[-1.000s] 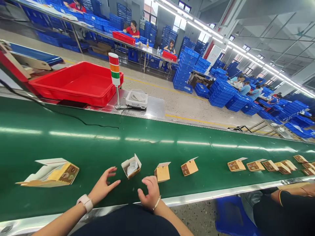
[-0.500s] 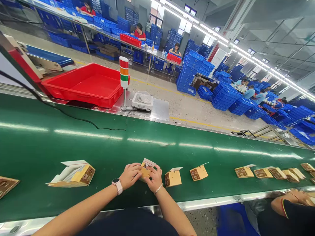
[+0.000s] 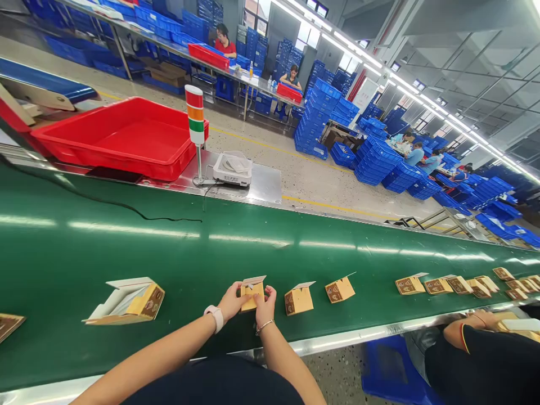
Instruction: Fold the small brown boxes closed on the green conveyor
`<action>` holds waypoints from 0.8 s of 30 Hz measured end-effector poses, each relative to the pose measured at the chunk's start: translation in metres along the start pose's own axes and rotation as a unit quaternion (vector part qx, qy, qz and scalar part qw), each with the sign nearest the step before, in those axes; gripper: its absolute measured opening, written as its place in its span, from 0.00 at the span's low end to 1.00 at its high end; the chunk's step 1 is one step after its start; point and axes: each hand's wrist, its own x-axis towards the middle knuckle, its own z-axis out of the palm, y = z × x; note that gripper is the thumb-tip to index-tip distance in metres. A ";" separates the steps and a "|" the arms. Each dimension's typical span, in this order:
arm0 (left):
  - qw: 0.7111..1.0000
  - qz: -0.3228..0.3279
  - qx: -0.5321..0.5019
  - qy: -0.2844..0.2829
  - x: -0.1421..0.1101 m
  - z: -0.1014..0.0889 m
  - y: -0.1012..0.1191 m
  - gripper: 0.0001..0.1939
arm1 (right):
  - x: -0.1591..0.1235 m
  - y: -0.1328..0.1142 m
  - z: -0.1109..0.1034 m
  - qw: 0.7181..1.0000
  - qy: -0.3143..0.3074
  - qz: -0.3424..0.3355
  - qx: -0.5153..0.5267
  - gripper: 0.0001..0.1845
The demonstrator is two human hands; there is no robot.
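Between my two hands is a small yellow and brown cardboard box with its white-lined lid flap raised. My left hand grips its left side, thumb on the front face. On the right side, my right hand holds it with the thumb on the front too. What lies inside the box is mostly hidden. Just right of my hands stands a similar box, flap tilted up, with another box beyond it. To the left lies a larger open carton with pale flat items inside.
The boxes rest on a green conveyor belt with a metal edge. Across it are a red tray, a signal light and a small scale. A co-worker's arm is at the right, near several more boxes.
My fingers have come down from the top of the box to its sides and front. The raised flap now leans lower over the opening. The camera view has shifted slightly.
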 end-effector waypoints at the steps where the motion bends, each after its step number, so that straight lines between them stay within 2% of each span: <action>1: 1.000 -0.010 -0.015 -0.016 0.000 0.004 0.004 0.22 | 0.002 -0.001 -0.001 1.000 -0.002 0.007 0.005 0.21; 3: 1.000 -0.003 -0.008 -0.017 -0.005 0.006 0.009 0.24 | 0.007 -0.004 -0.005 1.000 -0.008 0.019 0.016 0.20; 5: 0.999 0.009 0.030 0.006 -0.013 -0.001 0.012 0.28 | 0.012 -0.007 -0.008 0.999 -0.010 0.030 0.025 0.20; 7: 0.998 0.002 0.065 0.018 -0.027 -0.019 0.013 0.30 | 0.017 -0.009 -0.011 0.999 -0.007 0.041 0.029 0.19; 11: 0.997 -0.041 0.062 0.028 -0.066 -0.073 -0.003 0.29 | 0.026 -0.013 -0.017 0.998 -0.013 0.057 0.024 0.16; 13: 0.993 -0.086 0.042 0.075 -0.086 -0.099 -0.022 0.28 | 0.032 -0.015 -0.022 0.998 -0.020 0.060 0.012 0.16; 15: 0.980 -0.125 0.007 0.154 -0.104 -0.119 -0.046 0.27 | 0.040 -0.018 -0.027 0.998 -0.021 0.053 -0.011 0.19; 17: 0.963 -0.134 -0.029 0.231 -0.119 -0.132 -0.067 0.27 | 0.048 -0.024 -0.033 0.998 -0.020 0.038 -0.042 0.20; 19: 0.951 -0.122 -0.049 0.279 -0.130 -0.141 -0.079 0.28 | 0.054 -0.033 -0.040 0.997 -0.015 0.020 -0.075 0.20; 21: 0.947 -0.099 -0.046 0.303 -0.138 -0.148 -0.078 0.30 | 0.054 -0.045 -0.046 0.994 0.006 -0.007 -0.105 0.21; 23: 0.943 -0.063 -0.020 0.327 -0.140 -0.155 -0.066 0.32 | 0.047 -0.056 -0.051 0.990 0.045 -0.047 -0.129 0.26; 24: 0.941 -0.038 0.004 0.337 -0.138 -0.160 -0.057 0.34 | 0.039 -0.060 -0.052 0.985 0.064 -0.088 -0.137 0.30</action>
